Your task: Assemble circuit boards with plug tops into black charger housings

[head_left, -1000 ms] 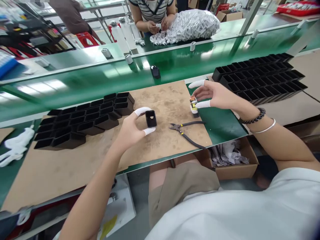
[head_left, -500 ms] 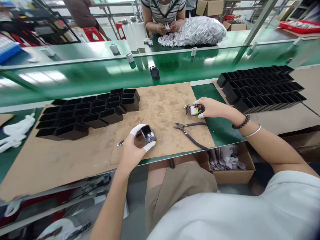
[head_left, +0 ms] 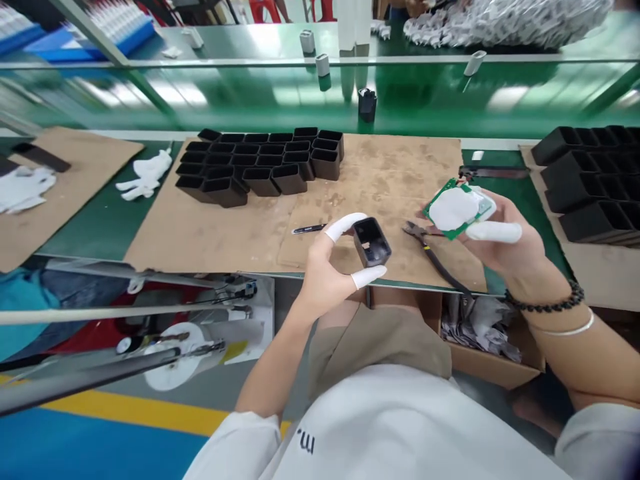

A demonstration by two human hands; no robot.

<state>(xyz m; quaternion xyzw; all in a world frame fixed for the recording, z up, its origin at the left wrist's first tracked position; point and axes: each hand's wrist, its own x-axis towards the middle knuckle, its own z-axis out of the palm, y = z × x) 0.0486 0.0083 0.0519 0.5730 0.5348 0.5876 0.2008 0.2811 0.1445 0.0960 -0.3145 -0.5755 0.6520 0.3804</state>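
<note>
My left hand (head_left: 333, 267), with white finger cots on thumb and finger, grips a black rectangular plastic housing (head_left: 371, 243) whose open end faces up toward me. In my right hand (head_left: 510, 240) is a green circuit board (head_left: 453, 208) with a white pad on its face, held at its right edge above the cardboard. Below that board lie diagonal cutters (head_left: 435, 257) with dark handles, partly covered by the hand. A pair of tweezers (head_left: 309, 229) rests just left of my left hand.
Rows of black housings (head_left: 260, 160) stand on the cardboard (head_left: 395, 167) at left, and more housings (head_left: 595, 180) stand at far right. A black part (head_left: 367, 105) sits on the green conveyor (head_left: 280, 100). White gloves (head_left: 145, 175) lie left. An open carton (head_left: 493, 357) is below the table edge.
My right hand has lifted the circuit board off the table and turned its white-padded face into view. My left hand still holds the housing. The view has swung to the left and down.
</note>
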